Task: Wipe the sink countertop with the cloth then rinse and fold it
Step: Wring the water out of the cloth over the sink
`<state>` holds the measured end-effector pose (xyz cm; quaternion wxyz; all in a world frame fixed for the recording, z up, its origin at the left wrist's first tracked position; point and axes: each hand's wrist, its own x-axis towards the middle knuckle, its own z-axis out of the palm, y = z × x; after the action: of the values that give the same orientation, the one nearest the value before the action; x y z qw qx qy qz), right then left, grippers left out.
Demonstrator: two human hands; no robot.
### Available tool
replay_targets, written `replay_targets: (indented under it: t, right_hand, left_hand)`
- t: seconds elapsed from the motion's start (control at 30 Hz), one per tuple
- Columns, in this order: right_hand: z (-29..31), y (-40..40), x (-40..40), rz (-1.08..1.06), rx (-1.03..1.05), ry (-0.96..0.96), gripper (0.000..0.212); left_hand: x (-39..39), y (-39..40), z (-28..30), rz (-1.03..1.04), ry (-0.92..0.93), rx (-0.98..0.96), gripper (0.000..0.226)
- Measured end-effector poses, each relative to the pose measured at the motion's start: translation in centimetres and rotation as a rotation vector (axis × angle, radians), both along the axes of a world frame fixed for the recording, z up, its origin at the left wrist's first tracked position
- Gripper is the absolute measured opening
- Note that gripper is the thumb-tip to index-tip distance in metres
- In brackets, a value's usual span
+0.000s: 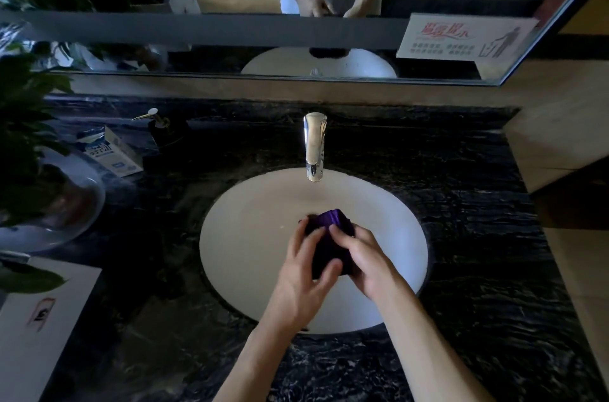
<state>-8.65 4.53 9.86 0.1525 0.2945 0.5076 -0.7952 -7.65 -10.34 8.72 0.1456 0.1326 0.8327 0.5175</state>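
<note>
We have the dark purple bunched cloth held over the white oval sink basin, below and in front of the chrome spout faucet, from which we see no water running. Both hands grip it at once: our left hand curls round its left side, thumb across the near face, and our right hand wraps its right side, fingers laid over the top. So all fingers are closed on fabric, none spread free.

The cloth's long axis runs away from us, toward the faucet, with the 2 hands on opposite flanks. Its far end pokes out beyond the fingertips, pointing at the spout but stopping short of it. Neither hand is clearly nearer the spout.

We judge this to be the rinse or wring stage; the black marble countertop surrounds the basin, and folding remains to be done.
</note>
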Motion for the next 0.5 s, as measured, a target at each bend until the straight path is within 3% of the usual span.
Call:
replay_targets:
  t: [0.07,0.13,0.2,0.27,0.4,0.5]
  right_hand:
    - [-0.1,0.7,-0.1,0.032,-0.023,0.034,0.028]
    - [0.4,1.5,-0.6,0.09,-0.039,0.075,0.028]
    - [1.4,2.0,-1.2,0.186,-0.035,0.129,0.026]
    - [2.0,2.5,-1.9,0.296,-0.008,0.196,0.028]
    - [2.8,3.3,-3.0,0.472,0.089,0.226,0.033]
    - [3.3,3.5,-3.4,0.562,0.167,0.219,0.022]
  left_hand:
    - [-0.9,-0.3,1.1,0.296,-0.207,0.333,0.041]
    - [-2.5,-0.7,1.8,0.509,-0.585,0.573,0.037]
    - [-3.8,-0.9,2.1,0.44,-1.03,0.72,0.058]
    - [-4.2,-0.6,2.4,0.156,-1.301,0.792,0.078]
    - [-4.2,0.3,3.5,-0.083,-1.445,0.905,0.098]
    - [-4.7,0.2,3.5,-0.168,-1.439,0.85,0.107]
